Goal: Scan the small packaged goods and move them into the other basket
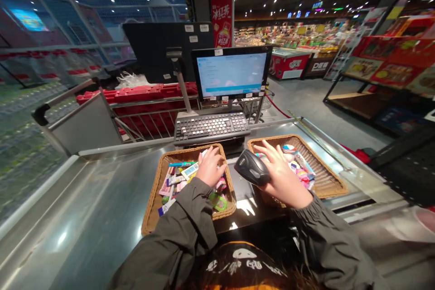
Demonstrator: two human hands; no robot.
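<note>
My left hand (211,167) reaches over the left wicker basket (154,195), fingers apart and curved down at its far right part. Beneath and beside it lie small packaged goods, among them a white-and-blue box (190,171), a teal pen-like item (181,164) and a green packet (218,201). I see nothing held in that hand, though its palm side is hidden. My right hand (283,174) holds a black barcode scanner (252,167), its head pointing left between the baskets. Behind this hand, the right wicker basket (328,181) contains colourful packages (302,167).
A black keyboard (212,127) and a lit monitor (233,72) stand beyond the baskets. The metal counter (102,199) stretches to both sides. A trolley (149,118) with red goods stands behind it at left; boxed goods (390,61) fill a shelf at right.
</note>
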